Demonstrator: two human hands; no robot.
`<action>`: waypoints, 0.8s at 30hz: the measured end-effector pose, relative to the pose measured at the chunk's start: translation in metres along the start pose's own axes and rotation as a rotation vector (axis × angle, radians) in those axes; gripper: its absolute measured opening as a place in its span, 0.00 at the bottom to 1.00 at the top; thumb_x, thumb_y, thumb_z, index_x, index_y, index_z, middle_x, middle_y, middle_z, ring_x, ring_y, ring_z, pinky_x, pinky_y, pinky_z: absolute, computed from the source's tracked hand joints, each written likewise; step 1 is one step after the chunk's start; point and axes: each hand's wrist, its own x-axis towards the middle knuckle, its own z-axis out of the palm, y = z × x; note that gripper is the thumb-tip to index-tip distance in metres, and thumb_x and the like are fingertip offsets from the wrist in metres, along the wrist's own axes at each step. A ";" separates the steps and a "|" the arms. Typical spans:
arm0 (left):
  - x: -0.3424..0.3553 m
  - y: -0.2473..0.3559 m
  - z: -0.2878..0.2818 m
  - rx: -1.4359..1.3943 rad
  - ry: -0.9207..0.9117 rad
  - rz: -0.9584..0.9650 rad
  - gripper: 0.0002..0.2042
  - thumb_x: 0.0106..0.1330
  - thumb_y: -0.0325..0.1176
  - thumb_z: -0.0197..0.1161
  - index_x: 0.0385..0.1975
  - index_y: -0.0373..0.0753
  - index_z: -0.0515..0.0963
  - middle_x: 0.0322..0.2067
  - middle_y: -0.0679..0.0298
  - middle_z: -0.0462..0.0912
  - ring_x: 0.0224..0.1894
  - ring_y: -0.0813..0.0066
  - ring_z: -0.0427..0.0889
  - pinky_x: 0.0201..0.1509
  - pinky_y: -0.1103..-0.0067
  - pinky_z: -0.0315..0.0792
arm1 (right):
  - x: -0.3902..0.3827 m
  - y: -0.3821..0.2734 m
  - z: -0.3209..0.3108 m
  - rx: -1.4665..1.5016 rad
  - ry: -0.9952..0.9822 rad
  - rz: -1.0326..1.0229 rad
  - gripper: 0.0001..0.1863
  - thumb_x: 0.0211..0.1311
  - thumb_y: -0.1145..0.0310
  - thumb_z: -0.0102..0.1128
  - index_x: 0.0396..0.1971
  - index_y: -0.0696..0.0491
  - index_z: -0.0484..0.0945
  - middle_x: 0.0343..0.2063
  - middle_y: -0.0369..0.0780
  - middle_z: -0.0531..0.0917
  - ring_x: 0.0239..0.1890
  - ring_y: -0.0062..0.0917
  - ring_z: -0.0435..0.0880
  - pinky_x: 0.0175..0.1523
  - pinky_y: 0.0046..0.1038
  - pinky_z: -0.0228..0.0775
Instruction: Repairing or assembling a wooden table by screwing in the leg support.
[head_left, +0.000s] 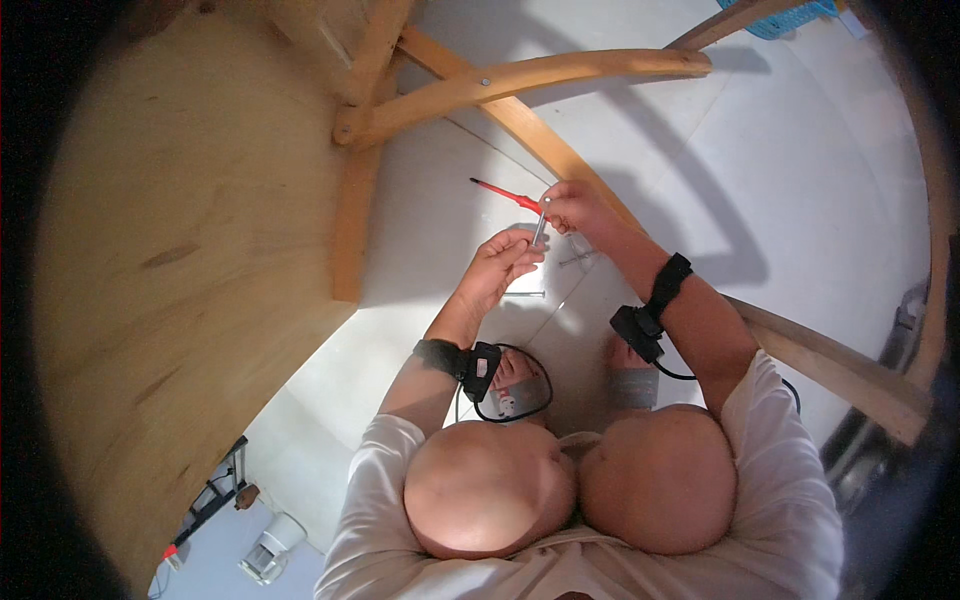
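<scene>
A slim silver bolt (541, 224) is held upright between my hands. Its lower end is pinched by the thumb and fingers of my left hand (498, 262). My right hand (580, 212) has its fingers closed at the bolt's upper end. A red screwdriver (508, 193) with a dark tip points to the upper left beside the right hand; its handle end is hidden behind that hand, so I cannot tell whether it is held or lies on the floor. Below my hands, a loose bolt (526, 294) lies on the floor, and more thin metal hardware (577, 259) is under the right wrist.
A large wooden panel (190, 250) fills the left side. Wooden frame bars, one of them curved (540, 75), cross ahead of me, and another bar (830, 365) runs at the right. A blue basket (790, 18) stands far right; a white device (272, 548) sits lower left.
</scene>
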 end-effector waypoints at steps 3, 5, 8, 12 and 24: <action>-0.002 0.005 -0.003 -0.038 0.038 0.095 0.07 0.61 0.26 0.52 0.38 0.36 0.70 0.31 0.64 0.77 0.30 0.81 0.75 0.34 0.88 0.71 | -0.002 -0.008 0.012 0.164 0.047 -0.030 0.08 0.49 0.69 0.52 0.17 0.56 0.72 0.12 0.33 0.71 0.15 0.15 0.68 0.20 0.16 0.61; -0.001 0.007 -0.002 -0.039 0.060 0.155 0.06 0.60 0.25 0.53 0.36 0.36 0.70 0.29 0.65 0.77 0.27 0.83 0.75 0.30 0.90 0.71 | -0.002 -0.006 0.013 0.238 0.017 -0.036 0.06 0.49 0.69 0.54 0.21 0.56 0.72 0.14 0.34 0.72 0.16 0.15 0.70 0.21 0.17 0.62; 0.000 0.007 -0.003 -0.028 0.179 0.281 0.06 0.57 0.24 0.56 0.35 0.37 0.70 0.25 0.68 0.75 0.24 0.85 0.72 0.29 0.90 0.69 | 0.001 0.002 0.012 0.308 -0.020 -0.027 0.06 0.50 0.70 0.55 0.26 0.56 0.72 0.17 0.35 0.74 0.18 0.15 0.71 0.22 0.17 0.63; 0.000 0.015 -0.004 0.165 0.264 0.507 0.07 0.56 0.22 0.57 0.35 0.37 0.72 0.24 0.71 0.72 0.26 0.86 0.69 0.31 0.90 0.65 | 0.000 0.005 0.012 0.324 -0.025 0.028 0.06 0.53 0.69 0.54 0.25 0.55 0.73 0.17 0.34 0.73 0.16 0.14 0.70 0.21 0.16 0.62; 0.002 0.024 -0.003 0.279 0.306 0.605 0.05 0.57 0.25 0.56 0.33 0.37 0.72 0.24 0.71 0.72 0.26 0.85 0.68 0.30 0.89 0.64 | -0.004 0.002 0.015 0.400 -0.077 -0.126 0.09 0.54 0.68 0.52 0.30 0.58 0.74 0.23 0.36 0.75 0.26 0.16 0.72 0.31 0.19 0.65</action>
